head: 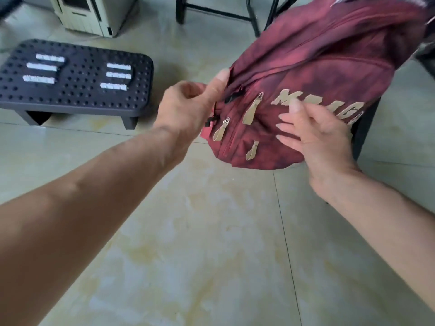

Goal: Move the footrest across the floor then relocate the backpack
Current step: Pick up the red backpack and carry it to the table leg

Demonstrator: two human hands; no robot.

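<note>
A dark red backpack (313,74) with beige letters and beige zipper pulls hangs tilted at the upper right, its bottom end above the floor. My left hand (188,107) pinches the left edge of its lower end between thumb and fingers. Spread flat, my right hand (315,137) lies against the bag's front below the letters. The black footrest (77,88), studded with dots and white strips, stands on the floor at the left, apart from both hands.
Pale tiled floor (211,231) fills the foreground. A cream box-shaped appliance (94,15) stands behind the footrest. Black furniture legs (216,12) rise at the top centre. A dark object (364,128) sits behind the backpack at the right.
</note>
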